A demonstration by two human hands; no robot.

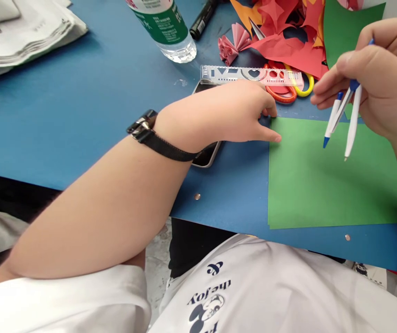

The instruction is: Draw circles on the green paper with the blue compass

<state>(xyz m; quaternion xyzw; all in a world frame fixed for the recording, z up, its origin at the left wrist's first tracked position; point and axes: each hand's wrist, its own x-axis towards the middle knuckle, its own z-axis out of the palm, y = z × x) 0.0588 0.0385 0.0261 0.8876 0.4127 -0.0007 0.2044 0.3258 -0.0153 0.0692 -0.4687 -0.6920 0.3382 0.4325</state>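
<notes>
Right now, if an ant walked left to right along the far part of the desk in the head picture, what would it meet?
White stack → bottle → marker → pink flower → scissors → compass, held in the right hand.

On the blue table, a stack of printed sheets lay at the upper left, a clear bottle with a green label stood near a black marker, a phone lay partly hidden, and rolled pink paper rested beside red scraps
</notes>
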